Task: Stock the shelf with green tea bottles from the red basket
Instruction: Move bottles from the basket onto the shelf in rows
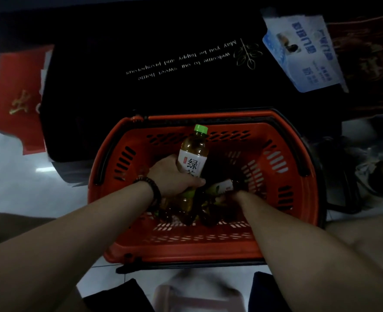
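Note:
A red basket (280, 224) with black handles sits on the floor below me. My left hand (173, 176) grips a green tea bottle (193, 154) with a green cap and white label, held upright above the basket's middle. My right hand (227, 194) reaches down into the basket among other bottles (219, 186) lying in shadow; its fingers are mostly hidden, and whether it holds one is unclear. A dark bead bracelet circles my left wrist.
A black doormat (163, 64) with white lettering lies beyond the basket. A red mat (15, 97) is at the left and a blue-and-white package (303, 52) at the upper right. Pale tiled floor surrounds the basket. No shelf shows.

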`<state>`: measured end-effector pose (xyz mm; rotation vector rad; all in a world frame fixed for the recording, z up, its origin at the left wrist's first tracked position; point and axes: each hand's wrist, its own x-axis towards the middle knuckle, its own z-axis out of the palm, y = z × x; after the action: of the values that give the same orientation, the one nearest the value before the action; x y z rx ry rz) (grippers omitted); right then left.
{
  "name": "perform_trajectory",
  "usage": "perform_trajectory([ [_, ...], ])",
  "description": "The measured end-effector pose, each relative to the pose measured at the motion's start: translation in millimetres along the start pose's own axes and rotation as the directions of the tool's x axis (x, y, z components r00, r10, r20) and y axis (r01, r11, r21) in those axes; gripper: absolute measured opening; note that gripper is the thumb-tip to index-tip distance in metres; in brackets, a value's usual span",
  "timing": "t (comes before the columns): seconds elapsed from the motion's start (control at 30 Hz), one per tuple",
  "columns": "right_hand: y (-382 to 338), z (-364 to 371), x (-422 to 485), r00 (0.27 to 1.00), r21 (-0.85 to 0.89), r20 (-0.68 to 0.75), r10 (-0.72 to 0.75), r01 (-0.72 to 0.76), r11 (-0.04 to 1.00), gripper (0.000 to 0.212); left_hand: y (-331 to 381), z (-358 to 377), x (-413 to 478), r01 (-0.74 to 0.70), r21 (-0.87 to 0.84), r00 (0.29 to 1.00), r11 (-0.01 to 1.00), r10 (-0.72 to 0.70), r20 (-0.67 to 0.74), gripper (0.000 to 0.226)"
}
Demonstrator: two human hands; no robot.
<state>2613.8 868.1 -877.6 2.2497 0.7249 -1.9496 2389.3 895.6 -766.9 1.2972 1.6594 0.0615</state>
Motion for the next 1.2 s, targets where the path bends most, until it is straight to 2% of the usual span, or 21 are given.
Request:
perform_trajectory([
  [0.07, 2, 6, 0, 0.997, -0.012, 0.063, 0.046, -0.046, 0.999, 0.01, 3, 3, 1, 0.008, -0.045, 1.0, 0.999, -0.008, -0.005, 0.06],
  [0.1, 3, 4, 3, 0.993, 0.022, 0.092, 0.073, -0.075, 0.997, 0.014, 5, 3, 1, 0.012, -0.071, 1.0, 0.997, -0.012, -0.006, 0.06],
  [0.17, -1, -1, -4, 0.999, 0.075, 0.039, 0.024, -0.027, 0.997, 0.026, 11, 1, 3, 0.023, -0.096, 1.0, 0.995, -0.023, 0.006, 0.061],
  [0.23, -4, -3, -9, 0.998, 0.127, -0.039, -0.049, 0.053, 0.991, 0.011, 16, -2, 4, 0.021, -0.097, 1.0, 0.995, -0.02, 0.011, 0.059],
  [0.3, -9, 4, -17, 0.995, 0.221, -0.071, -0.074, 0.088, 0.971, 0.019, 18, -4, 1, 0.006, -0.094, 1.0, 0.996, -0.005, 0.012, 0.056],
  [0.43, -6, 22, -32, 0.988, 0.361, -0.061, -0.141, 0.154, 0.92, 0.007, 17, -8, -8, -0.043, -0.112, 0.999, 0.993, 0.044, 0.007, 0.053],
  [0.53, -2, 20, -48, 0.954, 0.484, -0.22, -0.205, 0.289, 0.826, 0.037, 25, -19, -15, -0.091, -0.132, 0.996, 0.987, 0.09, -0.017, 0.058],
  [0.6, -6, 17, -69, 0.911, 0.486, -0.242, -0.333, 0.411, 0.771, 0.061, 34, -29, -22, -0.135, -0.164, 0.99, 0.977, 0.128, -0.055, 0.064],
  [0.67, -18, 13, -99, 0.867, 0.454, -0.255, -0.429, 0.499, 0.738, 0.075, 42, -38, -30, -0.18, -0.196, 0.982, 0.964, 0.163, -0.101, 0.073],
  [0.73, -33, 5, -131, 0.799, 0.365, -0.299, -0.522, 0.601, 0.711, 0.072, 49, -46, -36, -0.217, -0.251, 0.972, 0.943, 0.186, -0.143, 0.073],
  [0.8, -50, -6, -159, 0.723, 0.272, -0.322, -0.611, 0.689, 0.672, 0.064, 56, -53, -43, -0.254, -0.299, 0.962, 0.92, 0.208, -0.179, 0.062],
  [0.93, -82, -33, -197, 0.616, 0.138, -0.296, -0.731, 0.784, 0.605, 0.047, 73, -67, -61, -0.323, -0.377, 0.942, 0.868, 0.255, -0.22, 0.059],
  [1.03, -96, -51, -211, 0.583, 0.153, -0.27, -0.766, 0.811, 0.564, 0.051, 87, -76, -70, -0.367, -0.431, 0.925, 0.825, 0.277, -0.259, 0.057],
  [1.13, -108, -57, -211, 0.58, 0.261, -0.264, -0.771, 0.812, 0.522, 0.037, 97, -84, -73, -0.406, -0.462, 0.908, 0.788, 0.29, -0.303, 0.052],
  [1.2, -120, -57, -211, 0.567, 0.303, -0.259, -0.782, 0.816, 0.492, 0.036, 102, -89, -70, -0.431, -0.476, 0.893, 0.766, 0.288, -0.345, 0.048],
])
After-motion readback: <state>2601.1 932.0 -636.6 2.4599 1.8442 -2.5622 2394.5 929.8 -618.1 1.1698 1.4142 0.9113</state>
